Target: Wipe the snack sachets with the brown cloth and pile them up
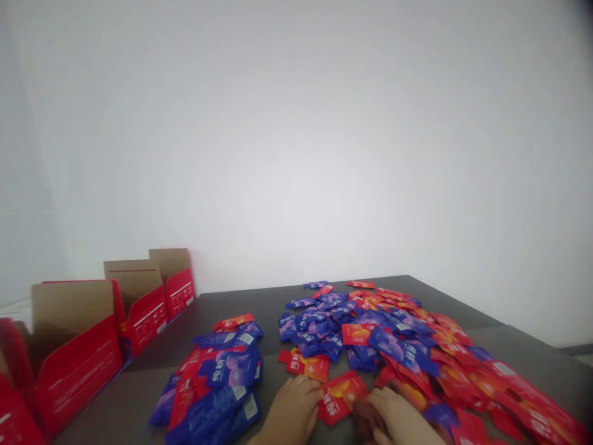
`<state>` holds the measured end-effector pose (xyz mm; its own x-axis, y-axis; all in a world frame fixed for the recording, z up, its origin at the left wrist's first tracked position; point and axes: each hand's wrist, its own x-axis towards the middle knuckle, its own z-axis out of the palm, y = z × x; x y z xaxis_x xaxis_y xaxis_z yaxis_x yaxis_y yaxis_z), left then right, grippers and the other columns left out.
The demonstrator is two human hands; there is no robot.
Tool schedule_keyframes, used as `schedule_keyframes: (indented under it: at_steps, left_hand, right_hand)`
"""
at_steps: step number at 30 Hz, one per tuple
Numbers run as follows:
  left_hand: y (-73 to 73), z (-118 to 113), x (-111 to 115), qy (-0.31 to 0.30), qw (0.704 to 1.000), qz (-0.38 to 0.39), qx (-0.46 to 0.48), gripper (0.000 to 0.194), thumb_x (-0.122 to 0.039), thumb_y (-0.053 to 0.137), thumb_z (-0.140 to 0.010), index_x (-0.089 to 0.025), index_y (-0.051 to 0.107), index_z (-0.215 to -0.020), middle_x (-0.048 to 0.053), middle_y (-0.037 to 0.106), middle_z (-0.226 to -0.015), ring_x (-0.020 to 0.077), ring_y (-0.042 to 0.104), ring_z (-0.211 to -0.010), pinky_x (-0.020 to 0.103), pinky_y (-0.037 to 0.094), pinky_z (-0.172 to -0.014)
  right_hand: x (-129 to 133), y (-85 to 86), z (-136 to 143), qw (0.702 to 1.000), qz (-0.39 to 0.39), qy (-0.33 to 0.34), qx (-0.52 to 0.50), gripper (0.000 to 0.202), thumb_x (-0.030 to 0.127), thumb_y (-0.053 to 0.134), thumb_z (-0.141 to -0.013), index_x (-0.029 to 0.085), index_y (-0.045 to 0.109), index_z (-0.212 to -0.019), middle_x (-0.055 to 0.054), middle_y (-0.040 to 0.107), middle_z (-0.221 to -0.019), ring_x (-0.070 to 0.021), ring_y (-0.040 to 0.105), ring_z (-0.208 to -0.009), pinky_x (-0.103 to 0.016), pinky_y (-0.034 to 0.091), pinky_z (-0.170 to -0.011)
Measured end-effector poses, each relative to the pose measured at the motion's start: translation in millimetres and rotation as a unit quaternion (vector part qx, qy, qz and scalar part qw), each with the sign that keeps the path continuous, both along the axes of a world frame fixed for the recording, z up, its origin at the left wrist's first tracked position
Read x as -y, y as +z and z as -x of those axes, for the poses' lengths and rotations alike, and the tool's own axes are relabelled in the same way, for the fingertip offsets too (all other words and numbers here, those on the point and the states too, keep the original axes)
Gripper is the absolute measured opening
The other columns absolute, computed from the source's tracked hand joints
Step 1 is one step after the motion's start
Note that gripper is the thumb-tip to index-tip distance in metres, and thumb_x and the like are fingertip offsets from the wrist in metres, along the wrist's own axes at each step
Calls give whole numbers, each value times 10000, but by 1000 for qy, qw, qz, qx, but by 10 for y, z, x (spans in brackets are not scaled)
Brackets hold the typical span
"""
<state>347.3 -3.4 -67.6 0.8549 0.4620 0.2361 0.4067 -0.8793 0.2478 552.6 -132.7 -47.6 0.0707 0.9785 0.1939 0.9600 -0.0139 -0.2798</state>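
Observation:
A red packet (340, 397) with an orange picture lies near the table's front edge, between my hands. My left hand (295, 405) is at its left side, fingers curled together at the packet's edge. To its right, my right hand (386, 411) has its fingers bent down over something dark and blurred that I cannot make out. Another red packet (306, 364) lies just beyond my left hand. Behind and to the right spreads a loose heap of blue packets (402, 351) and red packets (456, 371).
A smaller pile of blue packets (231, 369) and red ones lies on the left of the dark table (152, 377). Open red cardboard boxes (83, 371) stand in a row along the left edge. A white wall (296, 154) rises behind.

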Motion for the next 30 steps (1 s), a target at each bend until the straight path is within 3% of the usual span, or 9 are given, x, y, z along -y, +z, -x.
schedule_keyframes:
  at_steps: [3,5,9,13,17,20,23,26,30]
  left_hand:
    - [26,1,-36,2,1000,19,9,318,-149,521,-853,-272,614,-1131,16,613,-1202,215,525,-1108,341,378,-955]
    - [32,0,-48,32,999,36,21,328,-166,559,-829,-262,589,-1141,27,593,-1207,218,508,-1119,340,363,-970]
    - [22,-5,-27,84,994,61,14,184,-199,559,-827,-216,578,-1010,46,588,-1159,226,494,-1105,344,346,-974]
    - [35,-17,13,90,993,72,22,186,-166,519,-828,-220,558,-1002,42,579,-1165,217,480,-1116,340,328,-979]
    - [47,-22,20,82,994,74,26,238,-126,461,-831,-222,559,-1026,52,566,-1197,211,464,-1144,332,324,-983]
    - [25,-20,7,91,993,75,16,259,-131,486,-817,-227,559,-1046,47,557,-1214,215,448,-1166,342,317,-998]
    - [-2,-17,-2,93,992,79,19,284,-146,526,-810,-240,559,-1076,39,553,-1222,217,443,-1176,348,312,-1007]
    - [-22,-20,-6,77,993,82,34,326,-133,531,-811,-250,560,-1114,35,549,-1231,213,446,-1176,344,313,-1005]
    - [-65,-34,-22,76,993,80,38,425,-112,518,-811,-250,529,-1213,45,526,-1283,215,412,-1223,357,271,-1047]
  right_hand:
    - [-65,201,33,998,-46,37,-30,391,91,422,-757,216,664,-1037,-64,673,-1111,-208,595,-1015,-332,421,-937]
    - [-156,238,60,997,-72,32,-4,392,85,415,-778,194,662,-1061,-80,661,-1141,-223,563,-1076,-356,402,-967]
    - [-374,36,187,994,-15,-22,105,299,128,494,-757,126,713,-961,-156,700,-1014,-328,552,-1067,-473,394,-954]
    - [-518,-186,391,993,-9,28,110,307,191,545,-738,187,719,-991,-106,709,-1058,-302,553,-1070,-416,412,-928]
    - [-476,-160,495,993,-2,95,65,405,234,582,-697,186,698,-1082,-76,672,-1191,-272,539,-1109,-369,372,-1000]
    - [-329,-97,410,991,21,123,57,503,196,575,-676,171,661,-1170,-65,656,-1229,-270,531,-1138,-366,381,-1002]
    - [-196,-114,227,992,44,80,86,524,155,527,-696,156,644,-1207,-89,638,-1260,-295,528,-1163,-387,435,-952]
    - [-186,-194,92,996,-7,-1,93,473,119,486,-719,110,669,-1156,-154,653,-1212,-338,540,-1147,-465,404,-994]
    - [-353,-304,188,996,-36,19,76,445,86,465,-740,182,689,-1113,-114,696,-1125,-316,564,-1130,-469,389,-1010]
